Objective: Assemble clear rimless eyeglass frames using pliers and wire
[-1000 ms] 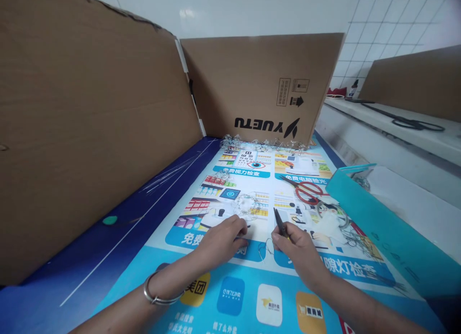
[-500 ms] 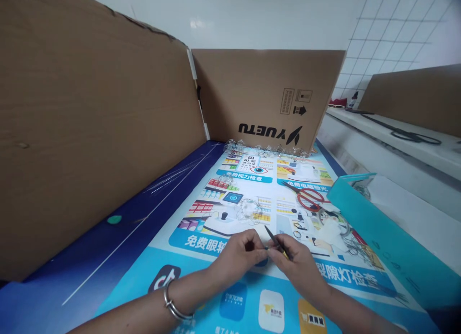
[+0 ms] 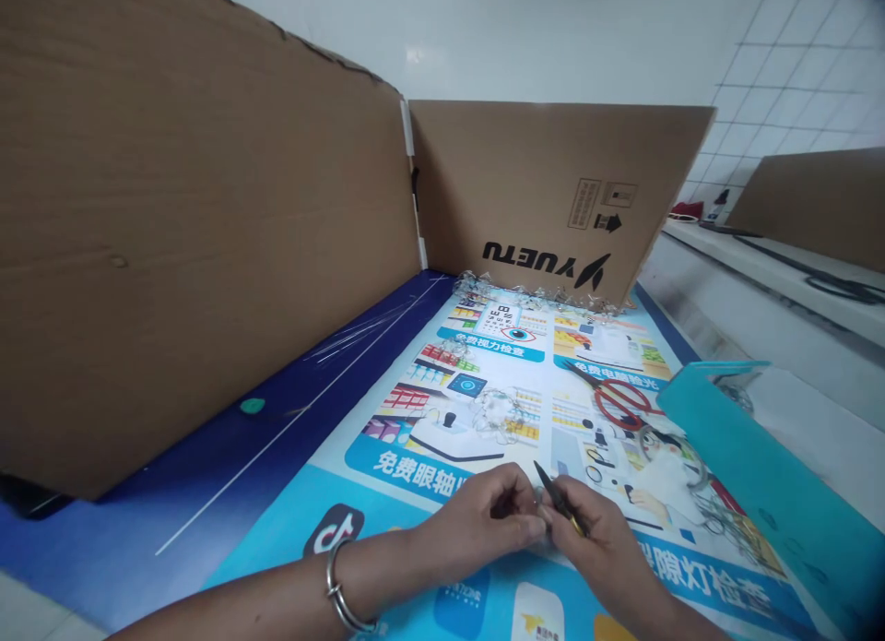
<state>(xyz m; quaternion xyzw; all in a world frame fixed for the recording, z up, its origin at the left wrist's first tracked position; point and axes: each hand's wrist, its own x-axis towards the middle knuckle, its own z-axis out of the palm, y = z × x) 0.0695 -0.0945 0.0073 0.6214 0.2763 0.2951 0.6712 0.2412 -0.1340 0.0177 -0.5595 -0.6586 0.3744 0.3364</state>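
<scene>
Close together above the printed table cover, my two hands meet with their fingertips touching or nearly so. My left hand (image 3: 494,514), with a silver bangle at the wrist, is closed in a thumb-and-finger pinch; the tiny item in it cannot be made out. A slim dark pointed tool (image 3: 557,495) with a yellowish part lies in my right hand (image 3: 600,528), its tip pointing up and away from me. The right thumb and forefinger also pinch near the left fingertips. Beyond the hands lies a loose tangle of thin clear or wiry pieces (image 3: 501,412).
Red-handled scissors (image 3: 626,403) lie right of centre, near a turquoise folded box (image 3: 774,484) and thin wires (image 3: 737,521). Cardboard walls (image 3: 277,235) stand left and at the back (image 3: 553,180). Clear wiry pieces (image 3: 546,300) line the back wall's foot.
The view has swung left, so everything sits farther right in the picture. Both hands remain pinched together, and the dark tool is still in the right hand.
</scene>
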